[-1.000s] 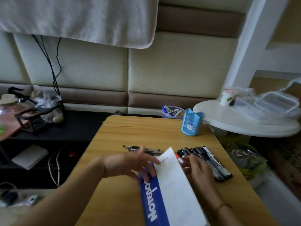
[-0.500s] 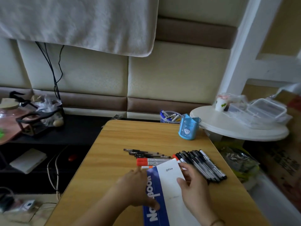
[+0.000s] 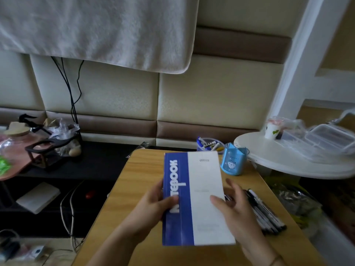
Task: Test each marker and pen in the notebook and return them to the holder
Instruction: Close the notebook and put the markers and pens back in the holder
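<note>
A blue-and-white notebook (image 3: 201, 189), closed, is held up off the wooden table (image 3: 138, 179) with its cover facing me. My left hand (image 3: 153, 204) grips its blue spine edge, thumb on the cover. My right hand (image 3: 236, 210) grips the white right edge, thumb on the cover and fingers behind. Several black pens and markers (image 3: 267, 214) lie in a row on the table to the right, partly hidden by my right hand. The light-blue pen holder (image 3: 233, 162) stands upright near the table's far right corner.
A round white side table (image 3: 288, 160) with a cup (image 3: 272, 129) and clear plastic boxes stands to the right. A tub of pens (image 3: 209, 144) sits behind the table's far edge. A dark low shelf with clutter and cables lies to the left.
Both hands have lifted the notebook off the table and turned it upright toward me. It now hides the red marker and the pens that lay at the table's middle.
</note>
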